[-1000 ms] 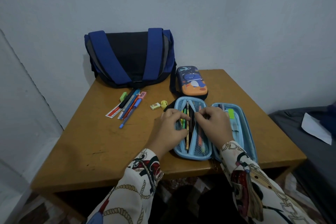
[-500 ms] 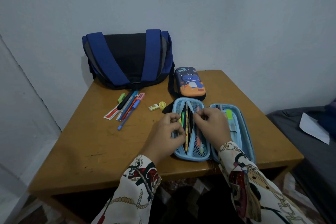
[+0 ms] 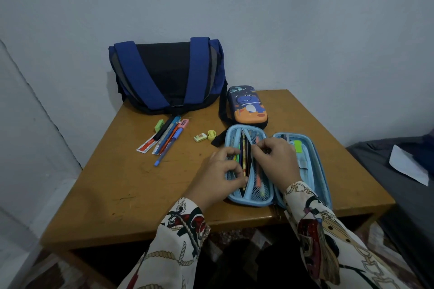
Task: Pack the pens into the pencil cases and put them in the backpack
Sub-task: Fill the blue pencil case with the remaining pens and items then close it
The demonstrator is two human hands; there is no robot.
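Blue open pencil case [image 3: 303, 148]: both hands' fingers [image 3: 231, 155] inside.

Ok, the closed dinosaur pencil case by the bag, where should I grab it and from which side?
Grip the dinosaur pencil case across its narrow width at mid-length, coming from above. It lies flat, printed lid up, long sides exposed. The right side is freer: the backpack and a black strap crowd its left.

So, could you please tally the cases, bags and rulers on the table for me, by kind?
Cases: 2, the open case and the closed case
Bag: 1
Ruler: 1
Total: 4
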